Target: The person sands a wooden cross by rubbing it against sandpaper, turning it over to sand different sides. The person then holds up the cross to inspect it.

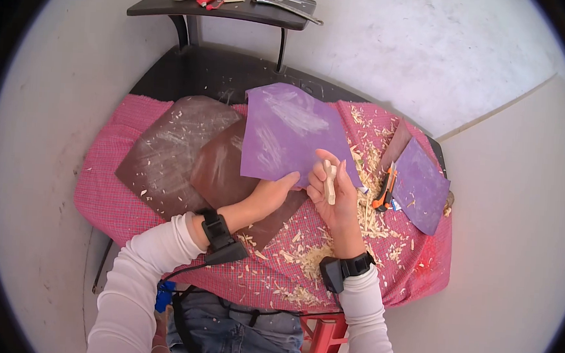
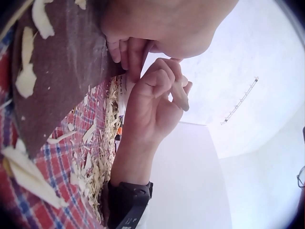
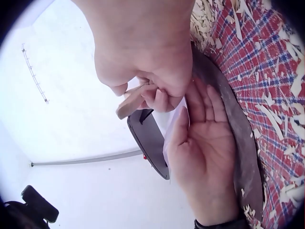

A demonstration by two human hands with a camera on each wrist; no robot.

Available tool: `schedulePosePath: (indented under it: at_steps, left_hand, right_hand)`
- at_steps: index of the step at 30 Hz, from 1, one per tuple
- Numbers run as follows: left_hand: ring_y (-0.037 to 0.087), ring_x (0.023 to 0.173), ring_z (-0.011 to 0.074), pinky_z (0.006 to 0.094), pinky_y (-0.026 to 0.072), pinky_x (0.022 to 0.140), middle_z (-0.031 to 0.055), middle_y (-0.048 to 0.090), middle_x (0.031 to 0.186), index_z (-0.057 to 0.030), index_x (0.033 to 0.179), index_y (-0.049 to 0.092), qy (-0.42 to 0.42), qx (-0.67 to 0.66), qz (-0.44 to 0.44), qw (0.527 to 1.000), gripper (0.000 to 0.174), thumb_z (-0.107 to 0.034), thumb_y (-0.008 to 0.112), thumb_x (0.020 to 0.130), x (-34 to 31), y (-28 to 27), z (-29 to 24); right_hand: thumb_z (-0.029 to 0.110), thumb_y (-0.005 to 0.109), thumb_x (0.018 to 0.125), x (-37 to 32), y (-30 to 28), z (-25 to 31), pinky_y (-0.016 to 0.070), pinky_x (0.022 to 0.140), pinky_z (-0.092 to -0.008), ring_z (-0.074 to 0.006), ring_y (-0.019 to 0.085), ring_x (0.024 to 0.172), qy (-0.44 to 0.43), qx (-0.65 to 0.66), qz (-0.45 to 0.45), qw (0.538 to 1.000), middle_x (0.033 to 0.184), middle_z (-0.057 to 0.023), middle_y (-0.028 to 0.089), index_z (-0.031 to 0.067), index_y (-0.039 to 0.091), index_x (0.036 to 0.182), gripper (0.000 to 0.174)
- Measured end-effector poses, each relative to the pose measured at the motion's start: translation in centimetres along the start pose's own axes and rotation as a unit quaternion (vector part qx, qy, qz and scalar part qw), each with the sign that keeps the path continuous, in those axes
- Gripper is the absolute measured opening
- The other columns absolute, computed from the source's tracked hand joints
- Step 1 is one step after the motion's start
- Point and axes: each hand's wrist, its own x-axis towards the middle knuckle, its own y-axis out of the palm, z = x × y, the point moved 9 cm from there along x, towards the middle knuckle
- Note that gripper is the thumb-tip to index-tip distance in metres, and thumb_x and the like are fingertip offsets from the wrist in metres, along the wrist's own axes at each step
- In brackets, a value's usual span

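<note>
Head view: gripping a wooden piece [image 1: 331, 184] in curled right fingers [image 1: 316, 181], pinching a purple sheet [image 1: 291, 135] with left fingers [image 3: 218, 105].

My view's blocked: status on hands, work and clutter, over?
Left hand holds thin, dusty purple sheet. Right hand grips small, pale wooden piece. Loose pale wood shavings litter red checked cloth.

Room abv R fingers [image 1: 326, 156], cutter [image 1: 385, 190] obstr. to rt

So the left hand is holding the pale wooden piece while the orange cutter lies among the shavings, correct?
Wrong hand: the head view shows the right hand holding the pale wooden piece. The orange cutter does lie among the shavings.
</note>
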Motion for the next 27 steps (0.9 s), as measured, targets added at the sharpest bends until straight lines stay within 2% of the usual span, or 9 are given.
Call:
schedulePosePath:
  at_steps: [4,10,16,19,24,27]
  left_hand:
    - [0.055,0.108,0.0187,0.0361,0.0505,0.091,0.0089,0.053,0.117,0.0004,0.122,0.049,0.011,0.036,0.011,0.999,0.031,-0.011,0.053,0.094,0.3,-0.4,0.5]
    - [0.056,0.106,0.0191,0.0349,0.0511,0.091,0.0092,0.054,0.116,0.0014,0.121,0.049,0.018,0.029,0.020,0.999,0.030,-0.011,0.052,0.094,0.3,-0.2,0.4]
    - [0.057,0.105,0.0187,0.0348,0.0518,0.089,0.0091,0.055,0.115,0.0015,0.120,0.049,0.031,0.043,0.015,0.998,0.029,-0.011,0.051,0.094,0.4,-0.3,0.5]
    - [0.057,0.105,0.0182,0.0343,0.0517,0.089,0.0089,0.055,0.115,0.0013,0.121,0.049,0.037,0.065,0.014,0.997,0.029,-0.011,0.051,0.094,0.7,-0.7,1.0]
    - [0.057,0.104,0.0173,0.0322,0.0507,0.089,0.0082,0.055,0.114,0.0005,0.119,0.051,0.029,0.076,0.015,0.997,0.028,-0.011,0.052,0.093,0.5,-0.6,0.6]
    - [0.055,0.096,0.0158,0.0323,0.0459,0.083,0.0092,0.058,0.103,0.0044,0.108,0.053,0.056,0.059,-0.007,0.997,0.021,-0.009,0.047,0.092,0.3,-0.5,0.3]
  right_hand:
    - [0.038,0.042,0.100,-0.2,0.3,-0.3,0.0330,0.053,-0.0213,-0.0084,0.036,0.066,0.018,0.028,0.025,0.999,0.082,-0.0004,0.043,-0.0004,0.042,0.133,0.051]
    - [0.025,0.051,0.097,-0.4,1.2,-0.2,0.0365,0.056,-0.0220,-0.0092,0.036,0.069,0.037,0.119,0.084,0.989,0.088,-0.0028,0.043,-0.0046,0.034,0.137,0.053]
    - [0.017,0.056,0.093,-0.4,1.4,-0.2,0.0363,0.056,-0.0220,-0.0097,0.036,0.070,0.052,0.128,0.098,0.986,0.088,-0.0032,0.042,-0.0055,0.031,0.139,0.057]
    - [0.010,0.057,0.088,-0.6,1.8,-0.2,0.0358,0.056,-0.0226,-0.0101,0.036,0.070,0.057,0.105,0.088,0.989,0.088,-0.0032,0.042,-0.0060,0.031,0.139,0.060]
    - [-0.004,0.053,0.073,-0.6,1.8,-0.4,0.0354,0.057,-0.0240,-0.0109,0.037,0.070,0.066,0.100,0.097,0.988,0.087,-0.0036,0.043,-0.0070,0.034,0.138,0.068]
    - [-0.007,0.051,0.067,-0.5,1.6,-0.4,0.0353,0.059,-0.0248,-0.0121,0.038,0.071,0.055,0.103,0.100,0.988,0.087,-0.0042,0.044,-0.0073,0.034,0.139,0.073]
